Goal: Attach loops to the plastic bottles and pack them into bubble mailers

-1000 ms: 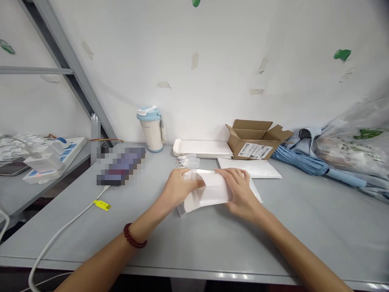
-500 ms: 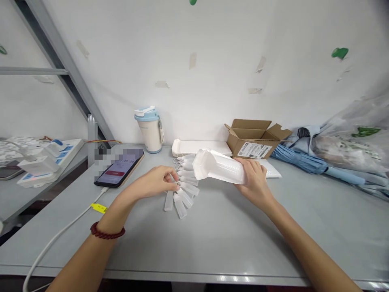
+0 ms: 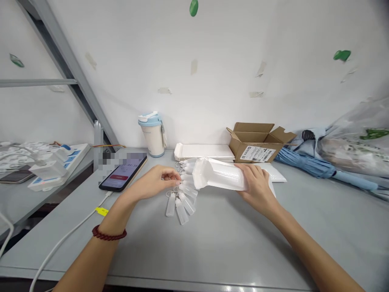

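My right hand (image 3: 257, 184) grips a white padded envelope (image 3: 226, 175) by its far end, fingers on top and thumb beneath. The envelope's mouth gapes open toward the left. My left hand (image 3: 156, 180) is pinched, thumb against finger, at the capped end of one of several small translucent bottles (image 3: 182, 213). These bottles lie fanned out on the table, with thin rings at their caps. Part of the row is hidden behind the envelope and my fingertips.
Flat white envelopes (image 3: 206, 151) lie stacked at the back, beside an open cardboard box (image 3: 253, 142). A tumbler (image 3: 152, 136) and a phone (image 3: 123, 174) with a white cable (image 3: 73, 227) are on the left. Right of the box are a folded blue umbrella (image 3: 306, 162) and plastic bags (image 3: 349, 142).
The view has tilted slightly up, so everything sits a bit lower. My left fingers have shifted a little toward the envelope's mouth. My right hand keeps its hold on the envelope.
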A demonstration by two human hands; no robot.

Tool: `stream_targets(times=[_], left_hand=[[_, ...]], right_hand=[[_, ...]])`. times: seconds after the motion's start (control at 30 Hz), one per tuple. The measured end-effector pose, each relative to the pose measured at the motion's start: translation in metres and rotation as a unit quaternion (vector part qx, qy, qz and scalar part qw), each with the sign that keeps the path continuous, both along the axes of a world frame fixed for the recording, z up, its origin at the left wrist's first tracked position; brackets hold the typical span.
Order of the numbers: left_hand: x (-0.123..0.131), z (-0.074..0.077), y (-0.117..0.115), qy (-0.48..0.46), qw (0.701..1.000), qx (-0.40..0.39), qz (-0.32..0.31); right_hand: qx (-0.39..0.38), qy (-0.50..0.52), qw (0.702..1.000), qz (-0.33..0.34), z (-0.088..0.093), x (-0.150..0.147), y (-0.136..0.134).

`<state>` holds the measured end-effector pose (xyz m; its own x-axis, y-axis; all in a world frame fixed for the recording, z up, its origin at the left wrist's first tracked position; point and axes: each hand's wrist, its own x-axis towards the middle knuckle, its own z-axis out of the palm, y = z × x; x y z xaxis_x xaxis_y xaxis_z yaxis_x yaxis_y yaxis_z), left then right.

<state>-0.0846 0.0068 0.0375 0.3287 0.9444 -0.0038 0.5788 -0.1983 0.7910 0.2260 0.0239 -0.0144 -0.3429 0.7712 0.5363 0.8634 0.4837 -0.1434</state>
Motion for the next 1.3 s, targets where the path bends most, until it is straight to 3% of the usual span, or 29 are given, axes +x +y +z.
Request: stream_targets(times=[0.17, 0.37, 0.7, 0.93, 1.17, 1.3], left_hand=[[0.004, 0.014, -0.007, -0.086, 0.991, 0.056, 0.092], [0.010, 0.015, -0.010, -0.134, 0.974, 0.100, 0.156], [0.036, 0.002, -0.019, -0.093, 0.982, 0.098, 0.130], [0.046, -0.007, -0.023, -0.111, 0.993, 0.022, 0.022], [0.036, -0.005, -0.012, -0.134, 0.968, 0.108, 0.181], [0.040, -0.011, -0.010, -0.127, 0.987, 0.015, 0.101]], right_hand=[[0.000, -0.018, 1.000, -0.026, -0.001, 0.004, 0.004], [0.002, -0.025, 0.999, -0.025, -0.003, 0.000, 0.002], [-0.016, -0.018, 1.000, 0.015, -0.003, -0.014, -0.007], [-0.023, 0.002, 0.999, 0.033, -0.004, -0.015, -0.009], [-0.030, 0.024, 0.999, 0.033, -0.004, -0.013, -0.008], [-0.024, 0.031, 0.998, 0.048, -0.004, -0.016, -0.011]])
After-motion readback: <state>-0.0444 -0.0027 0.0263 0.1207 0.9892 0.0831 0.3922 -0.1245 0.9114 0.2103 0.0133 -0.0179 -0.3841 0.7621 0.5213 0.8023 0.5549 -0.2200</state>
